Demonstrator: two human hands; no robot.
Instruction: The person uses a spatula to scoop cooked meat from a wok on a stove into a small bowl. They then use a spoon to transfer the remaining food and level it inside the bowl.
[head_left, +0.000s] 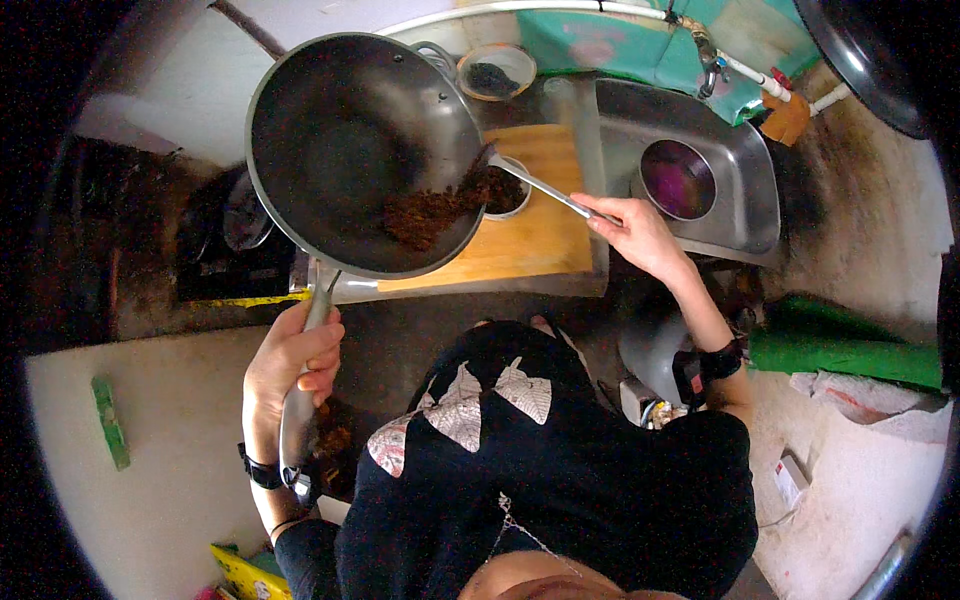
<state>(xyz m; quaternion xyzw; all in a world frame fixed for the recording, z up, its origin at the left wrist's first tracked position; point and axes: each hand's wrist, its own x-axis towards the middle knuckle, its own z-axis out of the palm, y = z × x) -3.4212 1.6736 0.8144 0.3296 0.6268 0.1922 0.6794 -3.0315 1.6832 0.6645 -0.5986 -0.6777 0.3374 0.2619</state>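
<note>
My left hand (296, 356) grips the long handle of a dark wok (337, 150), which is raised over the counter and a wooden cutting board (547, 240). Dark brown, crumbly food (424, 217) lies at the wok's lower right side and reaches its rim. In my right hand (634, 232) is a metal-handled utensil (551, 191); its head is at the wok's rim, among the food. Partly hidden under that rim, a small white bowl (514, 214) on the board holds more of the dark food.
To the right is a steel sink (754, 187) with a round metal pan (679, 180) in it. A bowl with dark contents (495, 71) stands behind the board. A dark stove (232, 247) is at left, and taps (709, 71) sit above the sink.
</note>
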